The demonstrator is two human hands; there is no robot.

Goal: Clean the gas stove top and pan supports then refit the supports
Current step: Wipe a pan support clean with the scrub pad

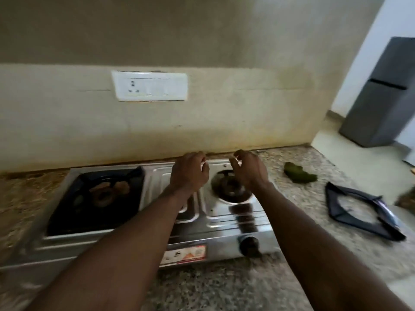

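From the head view, we see both hands hovering over the bare right burner of the stainless-steel two-burner gas stove, probably about to lift the burner parts or start wiping.

The right hand has spread, curved fingers with nothing between them. The left hand curls away from us, so we cannot tell whether it holds anything.

The black square metal pan support from this side lies well apart on the speckled granite counter, which leaves the steel open for cleaning. The other black pan support sits on the left burner and will block wiping there.

A crumpled green cloth lies near the wall, right of the stove. A white socket plate and a grey fridge stand clear of the work.
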